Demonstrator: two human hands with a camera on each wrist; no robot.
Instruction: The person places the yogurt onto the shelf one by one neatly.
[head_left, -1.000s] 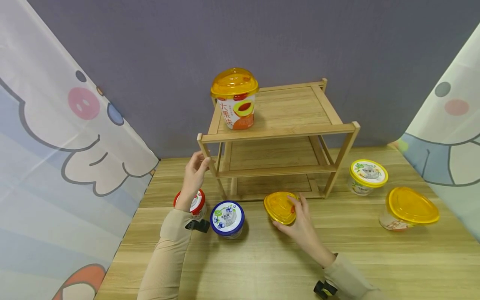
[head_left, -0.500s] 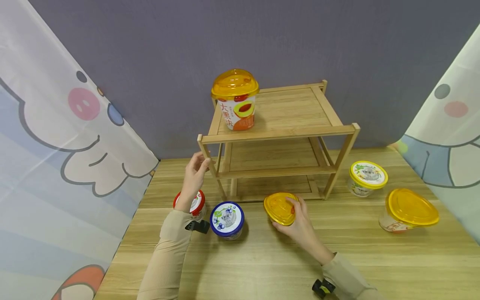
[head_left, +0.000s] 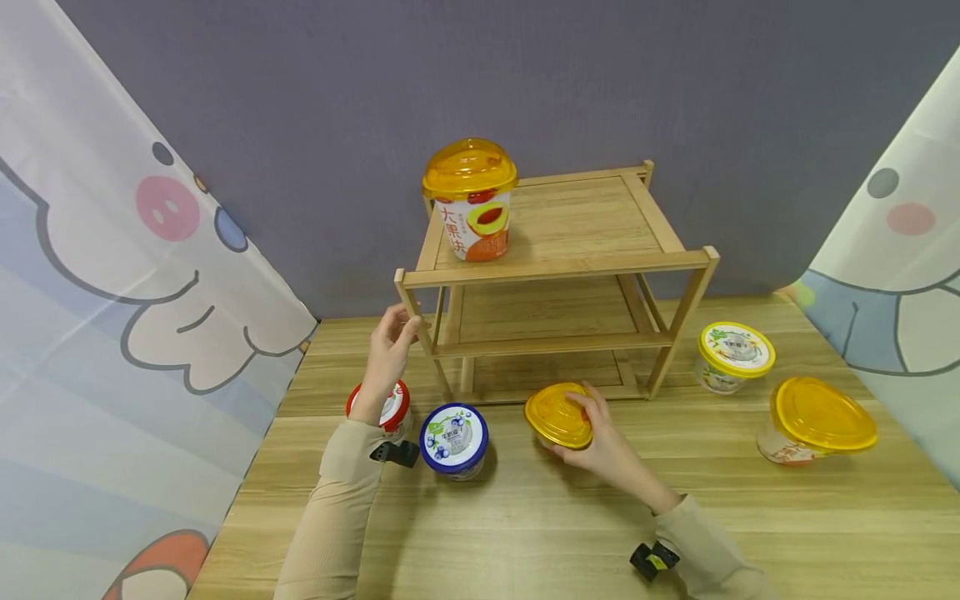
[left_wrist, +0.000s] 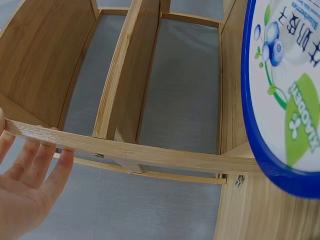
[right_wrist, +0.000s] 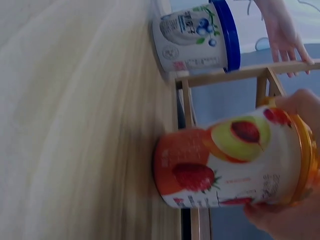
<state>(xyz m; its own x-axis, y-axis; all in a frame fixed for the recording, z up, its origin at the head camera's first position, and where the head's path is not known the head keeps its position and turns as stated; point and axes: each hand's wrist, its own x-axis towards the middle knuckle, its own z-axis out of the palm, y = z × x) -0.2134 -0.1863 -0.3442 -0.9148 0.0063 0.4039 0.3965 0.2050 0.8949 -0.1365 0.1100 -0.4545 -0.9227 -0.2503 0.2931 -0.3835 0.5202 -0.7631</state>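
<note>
My right hand (head_left: 603, 446) grips an orange-lidded cup (head_left: 558, 417) in front of the rack, fingers and thumb around its lid and upper side. Its white wall shows a peach and a strawberry in the right wrist view, where the cup's base (right_wrist: 167, 170) is right at the tabletop. With my left hand (head_left: 390, 342) I hold the front left post (left_wrist: 130, 149) of the three-tier wooden rack (head_left: 585, 265); the fingers pass behind the post and the thumb is at its front. A blue-lidded cup (head_left: 454, 439) with blueberries printed on it stands between my forearms.
Another orange-lidded cup (head_left: 472, 200) stands on the rack's top left. A red-lidded cup (head_left: 397, 408) is partly hidden behind my left wrist. On the right are a yellow-lidded cup (head_left: 735, 354) and a third orange-lidded cup (head_left: 821, 417). A grey wall (head_left: 570, 83) rises behind.
The cup in my right hand has shifted slightly left, and that hand's fingers lie a little differently on the lid. My left hand stays on the rack post.
</note>
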